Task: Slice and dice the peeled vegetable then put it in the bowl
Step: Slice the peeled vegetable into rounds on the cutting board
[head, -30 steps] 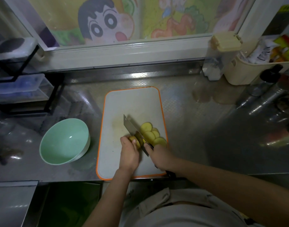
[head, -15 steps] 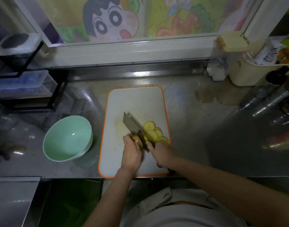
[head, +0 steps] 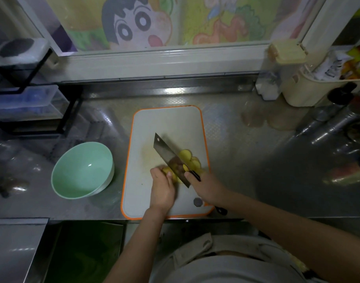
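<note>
Steel bench point(head: 246, 176) bears the cutting board point(head: 168, 123). Nearest, the left hand point(head: 161, 190) clamps the vegetable stub point(head: 166, 170) to steady it. The right hand point(head: 207, 187) grips the cleaver point(head: 167, 154), its blade close against the stub. Beyond lie cut slices point(head: 190, 159). The bowl point(head: 83, 170) waits to the left, empty, for the dice.

The scene is dim overall, with a greenish cast. Small specular glare spots appear on the steel table point(head: 236, 160) and inside the bowl point(head: 83, 170). Wide-angle distortion bends straight lines near the edges, and detail is soft.
</note>
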`<state>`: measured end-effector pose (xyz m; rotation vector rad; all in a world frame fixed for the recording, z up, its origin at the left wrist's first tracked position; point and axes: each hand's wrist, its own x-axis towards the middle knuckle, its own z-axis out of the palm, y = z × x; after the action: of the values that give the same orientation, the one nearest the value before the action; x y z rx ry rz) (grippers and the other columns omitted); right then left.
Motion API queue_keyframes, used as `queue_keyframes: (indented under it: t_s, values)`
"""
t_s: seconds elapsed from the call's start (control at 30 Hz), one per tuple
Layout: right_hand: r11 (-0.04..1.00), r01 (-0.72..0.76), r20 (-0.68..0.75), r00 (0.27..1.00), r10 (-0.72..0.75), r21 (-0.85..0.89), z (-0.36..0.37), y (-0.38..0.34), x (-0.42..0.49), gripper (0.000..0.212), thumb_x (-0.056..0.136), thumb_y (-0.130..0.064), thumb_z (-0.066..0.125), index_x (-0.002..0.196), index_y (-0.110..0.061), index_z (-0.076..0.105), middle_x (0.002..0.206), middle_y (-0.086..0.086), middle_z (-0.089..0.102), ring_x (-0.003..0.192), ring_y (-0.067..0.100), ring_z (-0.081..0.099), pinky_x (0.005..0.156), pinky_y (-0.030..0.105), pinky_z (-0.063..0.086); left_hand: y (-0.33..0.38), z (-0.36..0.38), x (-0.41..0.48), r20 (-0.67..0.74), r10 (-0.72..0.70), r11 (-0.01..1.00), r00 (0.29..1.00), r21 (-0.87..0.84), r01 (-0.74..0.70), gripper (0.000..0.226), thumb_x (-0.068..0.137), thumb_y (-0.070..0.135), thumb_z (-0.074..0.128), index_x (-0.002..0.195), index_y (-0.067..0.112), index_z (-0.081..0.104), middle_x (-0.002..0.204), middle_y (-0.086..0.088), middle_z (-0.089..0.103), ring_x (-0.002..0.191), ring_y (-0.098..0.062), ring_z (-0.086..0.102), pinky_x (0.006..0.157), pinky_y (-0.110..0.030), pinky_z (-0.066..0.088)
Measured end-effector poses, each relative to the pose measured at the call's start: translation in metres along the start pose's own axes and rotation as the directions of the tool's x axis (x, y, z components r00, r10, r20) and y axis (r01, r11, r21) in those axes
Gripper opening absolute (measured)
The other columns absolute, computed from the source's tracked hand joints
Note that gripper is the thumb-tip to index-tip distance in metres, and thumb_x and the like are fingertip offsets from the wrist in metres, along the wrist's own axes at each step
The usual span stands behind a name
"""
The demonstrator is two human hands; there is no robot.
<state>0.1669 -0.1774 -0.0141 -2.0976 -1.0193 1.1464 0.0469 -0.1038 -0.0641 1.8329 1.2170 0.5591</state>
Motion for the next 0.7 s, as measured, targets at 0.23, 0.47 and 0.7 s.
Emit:
queue_keyframes:
  t_s: [0.23,0.47,0.7]
  values:
    - [0.998,0.025,-0.003,1.000,-0.025,0.049,-0.004,-0.003,-0.018,0.036,0.099,-0.033,0.042,0.064,-0.026,0.036,0.058,-0.007,0.036,0.049,0.005,0.037,0.045,0.013,0.027,0.003,0.000,-0.003,-0.013,-0.005,1.000,1.000,-0.015,0.005,0.011,0.099,0.014,0.034,0.107,0.007,0.031,0.090,0.002,0.043,0.076,-0.013,0.048,0.066,-0.024,0.033]
    - [1.000,0.002,0.050,0.999,-0.002,0.007,-0.009,-0.009,-0.035,0.044,0.101,-0.036,0.037,0.061,-0.018,0.035,0.052,-0.002,0.035,0.043,0.007,0.033,0.041,0.014,0.026,0.004,0.001,-0.004,-0.005,-0.016,1.000,1.000,-0.010,0.016,0.011,0.099,0.016,0.033,0.106,0.008,0.030,0.094,-0.002,0.047,0.078,-0.016,0.051,0.067,-0.026,0.036]
    - [0.983,0.008,0.011,1.000,-0.006,-0.182,-0.009,-0.016,-0.043,0.043,0.101,-0.036,0.037,0.062,-0.019,0.032,0.059,-0.004,0.034,0.049,0.005,0.031,0.044,0.013,0.032,0.006,0.004,-0.006,-0.034,-0.002,1.000,0.999,-0.011,0.002,0.009,0.098,0.014,0.035,0.102,0.008,0.029,0.086,0.001,0.046,0.074,-0.018,0.050,0.066,-0.029,0.038]
